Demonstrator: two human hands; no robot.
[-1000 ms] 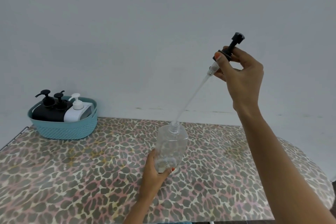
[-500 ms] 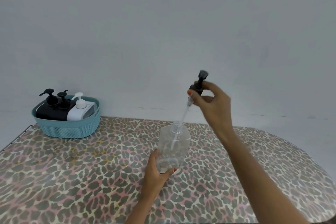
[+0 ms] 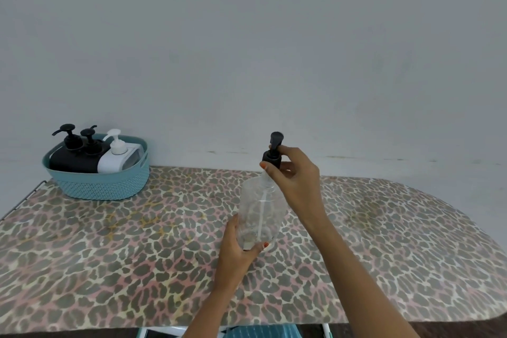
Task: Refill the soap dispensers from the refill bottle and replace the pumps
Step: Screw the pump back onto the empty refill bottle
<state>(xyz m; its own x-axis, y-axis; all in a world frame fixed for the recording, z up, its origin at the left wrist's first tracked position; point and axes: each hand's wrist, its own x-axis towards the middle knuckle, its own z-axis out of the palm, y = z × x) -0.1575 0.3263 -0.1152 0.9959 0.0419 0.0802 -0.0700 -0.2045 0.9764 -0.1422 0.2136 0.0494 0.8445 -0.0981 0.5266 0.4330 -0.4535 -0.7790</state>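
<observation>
While pinching the collar of the black pump (image 3: 271, 157) in the right hand (image 3: 297, 177) just over the neck of the clear dispenser (image 3: 259, 207), gripped at its base by the left hand (image 3: 236, 252) on the table (image 3: 123, 255) at four o'clock from the basket (image 3: 96, 186), risks cross-threading from a tilted start, or tipping under hard twisting.

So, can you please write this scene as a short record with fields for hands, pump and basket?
left hand: grips clear plastic dispenser bottle near its base
right hand: fingers pinch black plastic pump at its collar
pump: tube inside bottle, collar not yet seated on neck
basket: teal woven plastic basket, far left on leopard-print table
basket contents: two black pump bottles, one white pump bottle
</observation>
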